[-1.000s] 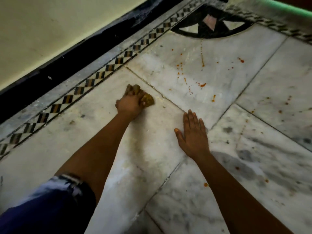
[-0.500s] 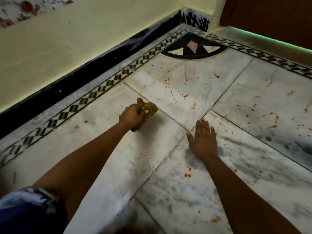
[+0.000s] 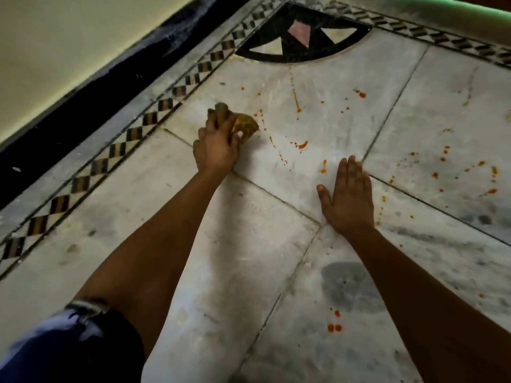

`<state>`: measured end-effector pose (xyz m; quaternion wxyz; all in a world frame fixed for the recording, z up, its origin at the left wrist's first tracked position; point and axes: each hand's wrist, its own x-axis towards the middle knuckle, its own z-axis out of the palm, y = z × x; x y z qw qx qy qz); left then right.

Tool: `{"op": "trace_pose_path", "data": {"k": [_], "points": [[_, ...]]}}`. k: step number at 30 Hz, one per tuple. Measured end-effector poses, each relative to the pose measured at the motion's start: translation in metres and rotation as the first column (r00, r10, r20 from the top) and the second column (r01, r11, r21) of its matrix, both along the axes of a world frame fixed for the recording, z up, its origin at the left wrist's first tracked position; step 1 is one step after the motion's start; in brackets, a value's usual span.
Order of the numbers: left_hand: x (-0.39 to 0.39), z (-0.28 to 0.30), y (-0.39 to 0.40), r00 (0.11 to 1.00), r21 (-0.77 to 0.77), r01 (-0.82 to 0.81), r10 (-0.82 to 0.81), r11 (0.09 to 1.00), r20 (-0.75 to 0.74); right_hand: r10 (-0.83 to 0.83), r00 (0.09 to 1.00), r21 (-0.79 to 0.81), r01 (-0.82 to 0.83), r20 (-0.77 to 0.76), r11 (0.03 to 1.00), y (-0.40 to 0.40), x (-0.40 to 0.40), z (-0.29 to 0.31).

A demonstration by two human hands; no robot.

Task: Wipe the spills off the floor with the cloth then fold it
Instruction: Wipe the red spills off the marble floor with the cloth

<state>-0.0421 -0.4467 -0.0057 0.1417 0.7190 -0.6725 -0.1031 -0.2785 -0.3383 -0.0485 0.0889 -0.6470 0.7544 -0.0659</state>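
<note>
i start at the left, where the checkered border strip [image 3: 132, 134] runs along the dark wall base, and i use that strip as my landmark. just off the strip, on the white floor [image 3: 243, 244], my left hand [image 3: 217, 146] is balled up around the cloth [image 3: 244, 125], fingers curled tight over it and pinching it down onto the marble. the cloth is a scrunched brownish lump, so it has no clear long side; the part i can see pokes out from the hand away from the strip, toward the orange drips [image 3: 300, 145]. more drips lie farther from the strip, and a few sit back near my arms. farthest from the strip, my right hand [image 3: 347, 196] lies flat on the floor, fingers straight and pressed close together, thumb a little out, holding nothing. what could go wrong, i think: the cloth is so bunched up that only a small bit touches the floor, so it may smear the drips into streaks. my right palm is very near some spots, so it could slide into them and spread them. i could also miss the small drops near my arms.
</note>
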Motion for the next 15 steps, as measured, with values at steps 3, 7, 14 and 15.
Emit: {"op": "trace_pose_path", "data": {"k": [3,7,14,15], "points": [[-0.01,-0.023,-0.012,0.986,0.134,0.098,-0.115,0.986,0.12,-0.013,1.0,0.006,0.013,-0.001,1.0,-0.012,-0.001,-0.009],[-0.01,-0.045,-0.021,0.994,0.156,0.049,-0.063,0.987,0.091,-0.065,0.998,-0.008,0.065,-0.002,0.998,-0.022,0.005,-0.021],[-0.03,-0.046,-0.069,0.996,0.206,0.056,-0.07,0.977,0.061,-0.092,0.995,-0.054,0.09,-0.033,0.994,-0.028,0.007,-0.034],[-0.031,-0.048,-0.06,0.99,0.197,0.111,-0.125,0.974,0.061,-0.093,0.995,-0.054,0.091,-0.036,0.994,-0.028,0.006,-0.034]]}}
